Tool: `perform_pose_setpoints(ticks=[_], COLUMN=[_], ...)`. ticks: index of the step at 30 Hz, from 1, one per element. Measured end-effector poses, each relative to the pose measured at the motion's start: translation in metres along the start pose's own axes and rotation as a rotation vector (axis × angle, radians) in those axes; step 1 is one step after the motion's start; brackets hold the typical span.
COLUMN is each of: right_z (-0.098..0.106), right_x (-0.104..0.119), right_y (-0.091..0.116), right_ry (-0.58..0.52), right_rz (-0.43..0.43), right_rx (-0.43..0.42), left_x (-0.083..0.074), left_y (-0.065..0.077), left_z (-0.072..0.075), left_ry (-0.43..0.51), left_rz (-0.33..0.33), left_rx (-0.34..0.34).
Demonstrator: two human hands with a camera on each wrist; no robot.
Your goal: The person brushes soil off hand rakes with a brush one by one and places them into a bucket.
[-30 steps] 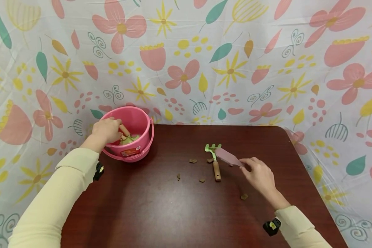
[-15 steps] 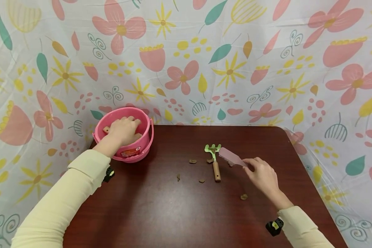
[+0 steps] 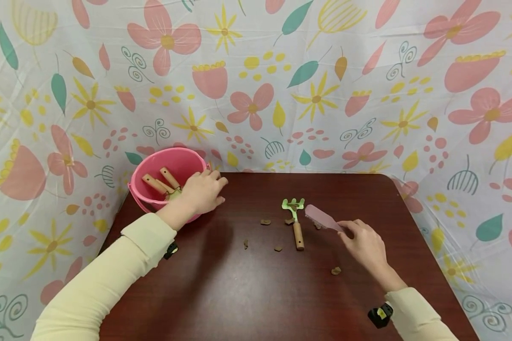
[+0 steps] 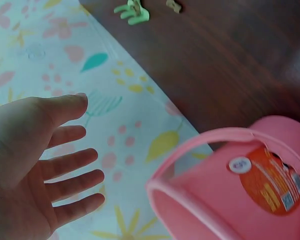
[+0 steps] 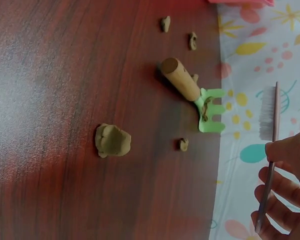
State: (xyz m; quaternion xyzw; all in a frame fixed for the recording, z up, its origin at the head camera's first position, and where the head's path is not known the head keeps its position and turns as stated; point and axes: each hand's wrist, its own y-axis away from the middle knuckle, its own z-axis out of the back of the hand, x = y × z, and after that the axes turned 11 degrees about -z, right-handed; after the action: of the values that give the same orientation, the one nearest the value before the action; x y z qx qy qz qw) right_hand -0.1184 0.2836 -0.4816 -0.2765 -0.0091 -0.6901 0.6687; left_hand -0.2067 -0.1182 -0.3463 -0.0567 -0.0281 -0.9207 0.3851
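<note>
In the head view my left hand (image 3: 202,190) hovers at the right side of a pink bucket (image 3: 183,160), fingers spread and holding nothing. The left wrist view shows the same hand (image 4: 25,170) apart from the bucket's handle (image 4: 225,134). Two wooden-handled tools (image 3: 153,183) lean inside the bucket. My right hand (image 3: 364,244) grips a pink brush (image 3: 323,218) with pale bristles, held above the table. Close to the brush lies a small green rake (image 3: 297,229) with a wooden handle, brown bits caught on its tines.
Several brown clay-like crumbs (image 3: 265,221) are scattered on the dark wood table (image 3: 239,293) around the rake. A larger lump (image 5: 112,141) shows in the right wrist view. A flower-print cloth (image 3: 251,71) hangs behind the table.
My left hand has come out of the bucket and moved right, leaving the wooden-handled tools inside. The right hand has drawn the brush slightly right, away from the rake.
</note>
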Motion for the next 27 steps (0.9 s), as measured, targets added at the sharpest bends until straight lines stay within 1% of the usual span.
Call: perform_pose_setpoints(ticks=[3,8,11,15,18,20,22,24,27], right_z=[0.0,0.002,0.004,0.007,0.008,0.008,0.008,0.007,0.006], right_x=[-0.002,-0.004,-0.006,-0.007,-0.007,-0.008,-0.009,-0.009,-0.009], right_y=[0.0,0.0,0.0,-0.002,-0.003,-0.003,-0.002,-0.001,0.0], right_ry=[0.008,0.005,0.003,-0.001,-0.002,-0.003,-0.003,-0.005,-0.007], right_rz=[-0.008,-0.016,-0.022,-0.018,-0.014,-0.012,-0.014,-0.016,-0.019], right_rx=[-0.006,-0.013,-0.015,-0.03,-0.043,-0.043,-0.043,-0.04,-0.036], left_x=[-0.009,-0.026,-0.038,-0.055,-0.066,-0.072,-0.079,-0.086,-0.098], left_y=[-0.004,-0.013,-0.019,-0.026,-0.031,-0.033,-0.037,-0.04,-0.045], left_z=[-0.004,-0.014,-0.023,-0.038,-0.047,-0.054,-0.06,-0.067,-0.076], left_ry=[-0.007,0.011,0.03,0.044,0.038,0.036,0.041,0.052,0.078], left_rz=[-0.024,-0.048,-0.066,-0.079,-0.094,-0.1,-0.092,-0.069,-0.028], left_rx=[-0.017,-0.044,-0.05,-0.039,-0.037,-0.05,-0.068,-0.075,-0.046])
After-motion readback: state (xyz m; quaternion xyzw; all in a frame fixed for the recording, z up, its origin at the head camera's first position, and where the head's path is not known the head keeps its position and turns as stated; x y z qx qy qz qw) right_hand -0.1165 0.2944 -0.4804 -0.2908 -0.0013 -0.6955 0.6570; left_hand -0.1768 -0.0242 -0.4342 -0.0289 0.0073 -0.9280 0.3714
